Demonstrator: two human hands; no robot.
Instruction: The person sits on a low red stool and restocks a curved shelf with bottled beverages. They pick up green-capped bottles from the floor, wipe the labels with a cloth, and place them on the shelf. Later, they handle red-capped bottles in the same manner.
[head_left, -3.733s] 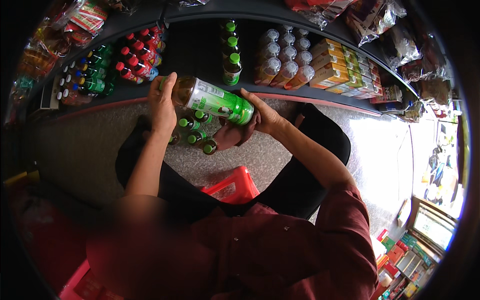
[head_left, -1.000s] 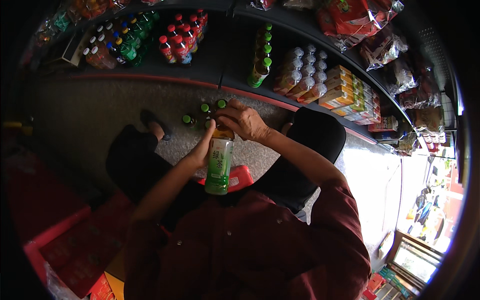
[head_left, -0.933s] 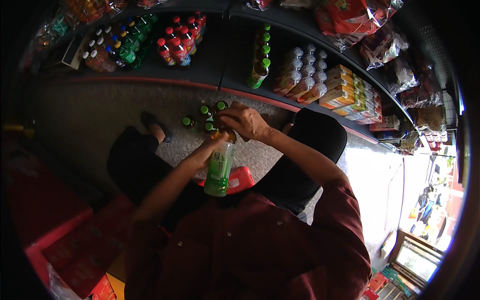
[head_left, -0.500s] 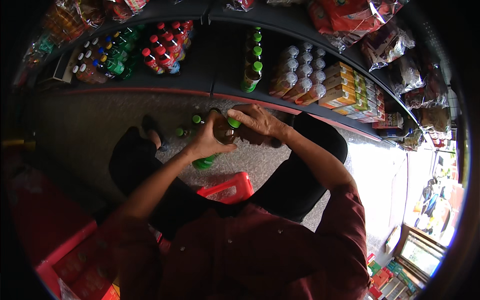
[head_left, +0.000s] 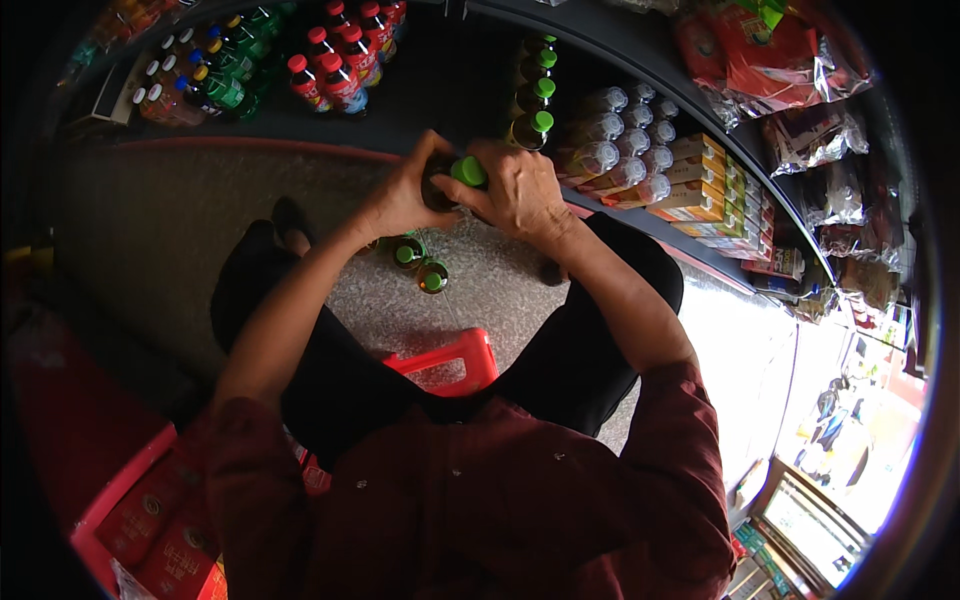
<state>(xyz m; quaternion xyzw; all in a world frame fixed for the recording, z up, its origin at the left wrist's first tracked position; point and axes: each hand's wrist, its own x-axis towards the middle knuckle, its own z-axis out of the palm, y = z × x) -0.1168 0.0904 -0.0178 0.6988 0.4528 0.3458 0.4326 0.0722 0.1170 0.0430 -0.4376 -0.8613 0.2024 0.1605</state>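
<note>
Just in front of the shelf edge, a drink bottle with a green cap (head_left: 468, 172) is between my two hands. My left hand (head_left: 400, 200) is closed round its dark body from the left. From the right, my right hand (head_left: 520, 190) grips it, thumb across the front below the cap; its other fingers are partly hidden. Below my hands, on the speckled floor, stand several similar bottles, among them one green-capped bottle (head_left: 433, 277) and another bottle (head_left: 408, 250). Beyond my right hand, a row of green-capped bottles (head_left: 532, 128) runs back along the shelf.
The dark shelf (head_left: 430, 115) also carries red-capped bottles (head_left: 340, 75), mixed soda bottles (head_left: 200, 85), clear-lidded bottles (head_left: 620, 150) and juice cartons (head_left: 700, 180). Plastic-wrapped packages (head_left: 760, 60) lie on the shelf above. A red plastic stool (head_left: 478, 360) shows between my knees; red boxes (head_left: 150, 520) sit at lower left.
Both hands have moved up and forward with the bottle, from over the floor to the shelf edge. The floor bottles now show more fully below them. The whole view has shifted slightly.
</note>
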